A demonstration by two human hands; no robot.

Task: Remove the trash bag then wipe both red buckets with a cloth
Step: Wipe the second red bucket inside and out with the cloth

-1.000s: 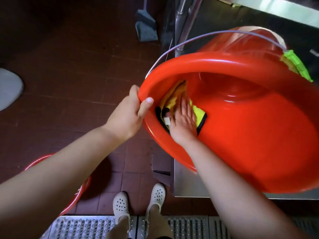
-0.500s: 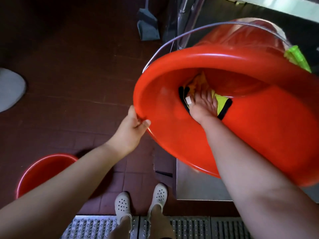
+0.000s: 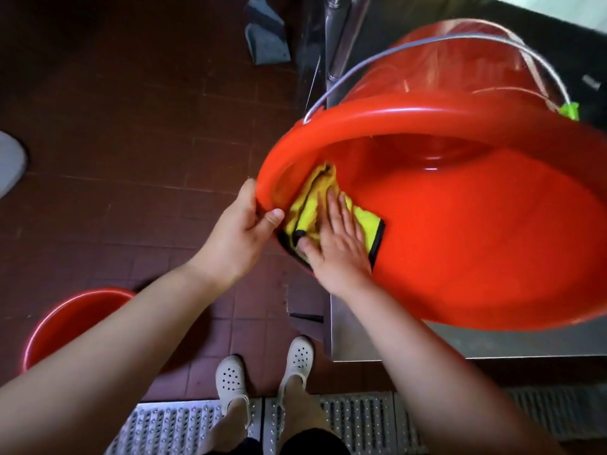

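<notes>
Two red buckets noted: one on the floor [image 3: 70, 320], one tilted on the steel surface [image 3: 460, 244]. Left hand [image 3: 238, 236] grips its rim; right hand [image 3: 338, 239] presses the yellow cloth [image 3: 308, 205] flat inside. Plastic judged light, slick; rim is the best hold.

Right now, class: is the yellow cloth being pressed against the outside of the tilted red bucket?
No, the right hand presses the yellow cloth flat against the inside wall of the tilted red bucket.
</notes>
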